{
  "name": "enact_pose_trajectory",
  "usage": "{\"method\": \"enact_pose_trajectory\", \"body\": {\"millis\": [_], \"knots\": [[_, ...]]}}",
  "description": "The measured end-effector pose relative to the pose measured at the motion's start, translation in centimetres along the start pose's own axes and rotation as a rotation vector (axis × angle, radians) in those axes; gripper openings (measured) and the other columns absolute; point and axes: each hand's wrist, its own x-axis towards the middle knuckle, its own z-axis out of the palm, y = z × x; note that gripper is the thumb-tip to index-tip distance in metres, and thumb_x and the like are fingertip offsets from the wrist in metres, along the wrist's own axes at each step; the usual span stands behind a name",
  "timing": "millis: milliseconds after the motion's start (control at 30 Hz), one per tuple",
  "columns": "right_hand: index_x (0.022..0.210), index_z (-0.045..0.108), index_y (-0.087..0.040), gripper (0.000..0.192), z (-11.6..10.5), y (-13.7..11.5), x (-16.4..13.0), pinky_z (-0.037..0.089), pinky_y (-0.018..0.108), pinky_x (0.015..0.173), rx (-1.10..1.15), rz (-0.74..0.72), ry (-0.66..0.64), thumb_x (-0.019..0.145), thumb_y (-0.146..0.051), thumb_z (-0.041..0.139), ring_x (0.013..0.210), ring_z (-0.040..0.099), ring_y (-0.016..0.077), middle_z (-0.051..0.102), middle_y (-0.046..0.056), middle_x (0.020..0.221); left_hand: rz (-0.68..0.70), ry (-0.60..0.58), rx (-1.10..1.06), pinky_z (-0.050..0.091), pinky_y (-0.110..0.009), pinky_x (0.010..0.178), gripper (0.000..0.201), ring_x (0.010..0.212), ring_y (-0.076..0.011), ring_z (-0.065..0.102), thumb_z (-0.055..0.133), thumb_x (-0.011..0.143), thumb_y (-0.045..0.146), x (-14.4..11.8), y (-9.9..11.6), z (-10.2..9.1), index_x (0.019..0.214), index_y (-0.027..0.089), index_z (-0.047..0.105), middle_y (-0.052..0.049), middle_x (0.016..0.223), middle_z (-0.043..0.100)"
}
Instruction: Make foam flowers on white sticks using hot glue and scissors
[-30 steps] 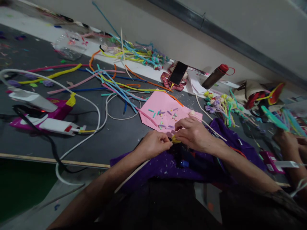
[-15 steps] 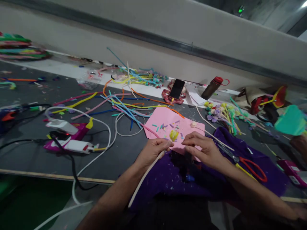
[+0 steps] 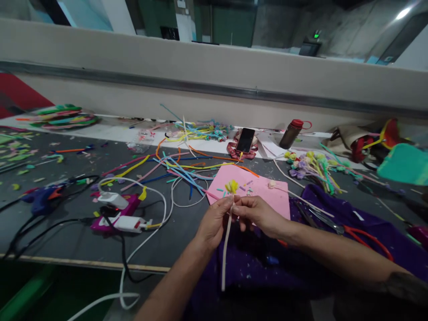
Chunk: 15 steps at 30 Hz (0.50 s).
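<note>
My left hand (image 3: 214,221) and my right hand (image 3: 258,215) both pinch a thin white stick (image 3: 226,245) just under its top. A small yellow pipe-cleaner flower (image 3: 232,186) sits on the stick's upper end, raised over the pink sheet (image 3: 267,194). The stick hangs down toward me, over the purple cloth (image 3: 368,232) at the table's near edge. Small cut pipe-cleaner bits (image 3: 248,184) lie scattered on the pink sheet.
Loose coloured pipe cleaners (image 3: 174,167) spread left of the sheet. A glue gun (image 3: 120,216) with white cable lies at left, red-handled scissors (image 3: 354,232) on the cloth at right. A phone (image 3: 245,140), a brown bottle (image 3: 290,133) and finished flowers (image 3: 310,162) stand further back.
The view has tilted up and shows more of the wall. I have lifted the stick upright, so the yellow flower rose from between my fingers to above them.
</note>
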Motion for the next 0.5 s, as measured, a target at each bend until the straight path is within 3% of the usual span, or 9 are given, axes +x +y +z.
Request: {"method": "enact_pose_trajectory", "body": {"millis": [200,300,500], "knots": [[0.067,0.052,-0.015,0.023,-0.7,0.7,0.3,0.029,0.014,0.034,-0.060,-0.058,0.058,0.077,-0.036,0.057,0.038,0.047,0.0049,0.051,-0.006,0.051,0.012,-0.039,0.014,0.045,-0.023,0.056,0.032,0.059,-0.0104,0.056,0.066,0.071,0.025,0.0,-0.1,-0.5,0.101,0.014,0.062,-0.004,0.078,0.063],[0.064,0.052,-0.015,0.023,-1.2,0.9,0.2,0.029,0.014,0.034,-0.156,-0.070,0.077,0.078,-0.034,0.056,0.036,0.045,0.0052,0.048,-0.007,0.045,0.004,-0.050,0.015,0.045,-0.024,0.058,0.027,0.063,-0.0117,0.056,0.066,0.071,0.024,0.1,-0.2,-0.7,0.095,0.013,0.063,-0.004,0.079,0.062],[0.062,0.051,-0.015,0.024,-1.2,1.2,0.1,0.034,0.015,0.037,-0.288,-0.068,0.068,0.079,-0.031,0.052,0.039,0.047,0.0058,0.050,-0.005,0.049,0.007,0.064,0.111,0.036,-0.017,0.048,0.023,0.056,-0.0068,0.050,0.070,0.067,0.028,0.6,-0.6,-0.8,0.082,0.011,0.064,-0.001,0.068,0.058]]}}
